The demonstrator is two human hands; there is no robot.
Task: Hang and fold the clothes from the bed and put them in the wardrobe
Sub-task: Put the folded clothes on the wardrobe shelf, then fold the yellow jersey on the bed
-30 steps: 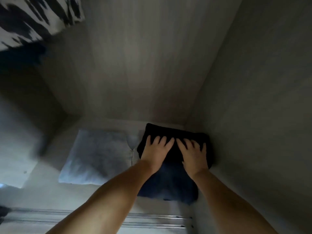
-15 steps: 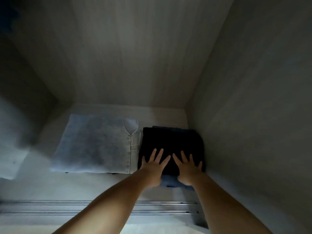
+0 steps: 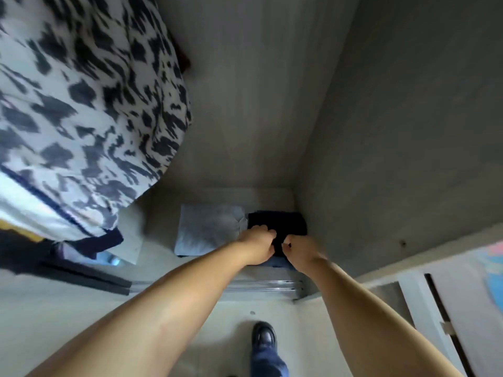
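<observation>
A folded dark navy garment (image 3: 283, 221) lies on top of a blue folded piece in the right corner of the wardrobe floor (image 3: 217, 197). Beside it on the left lies a folded pale denim shirt (image 3: 206, 229). My left hand (image 3: 258, 242) and my right hand (image 3: 300, 248) are over the near edge of the dark garment, knuckles up and fingers curled. A strip of dark cloth shows between them. The blur hides whether the fingers pinch the cloth. The garment lies flat.
A black-and-white patterned garment (image 3: 81, 104) hangs at the upper left, over darker clothes (image 3: 89, 243). The wardrobe's sliding-door rail (image 3: 258, 285) runs along the front. My shoe (image 3: 264, 336) stands on the floor. The wardrobe's side wall (image 3: 394, 131) rises on the right.
My fingers went from flat and spread on the dark garment to curled at its near edge. The view pulled back and up, showing the hanging clothes, the floor and my shoe.
</observation>
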